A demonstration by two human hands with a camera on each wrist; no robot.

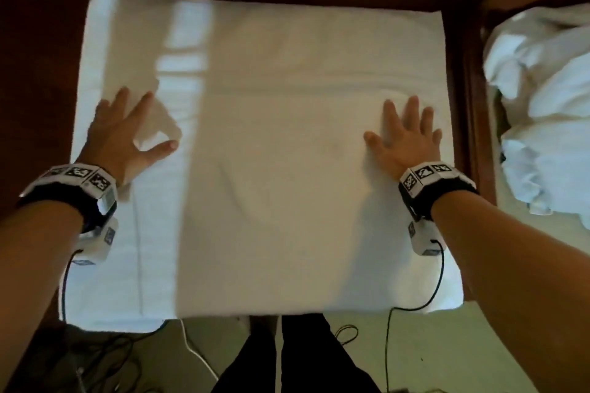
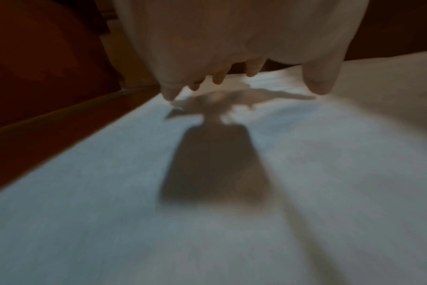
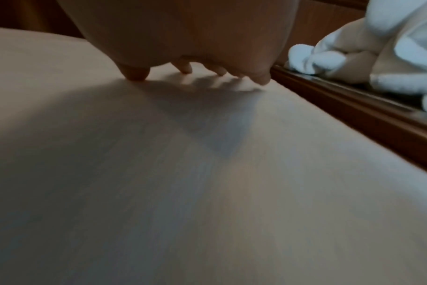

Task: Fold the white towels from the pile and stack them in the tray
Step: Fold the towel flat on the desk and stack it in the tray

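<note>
One white towel (image 1: 261, 143) lies spread flat over a dark wooden table (image 1: 461, 99). My left hand (image 1: 137, 120) rests flat on its left part with the fingers spread, holding nothing. My right hand (image 1: 392, 128) presses flat near the towel's right edge, fingers straight and apart. In the left wrist view, the left hand (image 2: 256, 57) hovers just over the towel (image 2: 232, 221), fingertips touching it. The right wrist view shows the right hand (image 3: 195, 48) with its fingertips down on the towel (image 3: 183, 192). A pile of crumpled white towels (image 1: 542, 112) lies to the right.
The towel's near edge hangs over the table front. A raised wooden edge (image 3: 354, 108) separates the towel from the pile of towels (image 3: 378, 57). Black cables (image 1: 388, 344) run from both wrists down to the floor, where my dark-trousered legs (image 1: 300, 357) stand.
</note>
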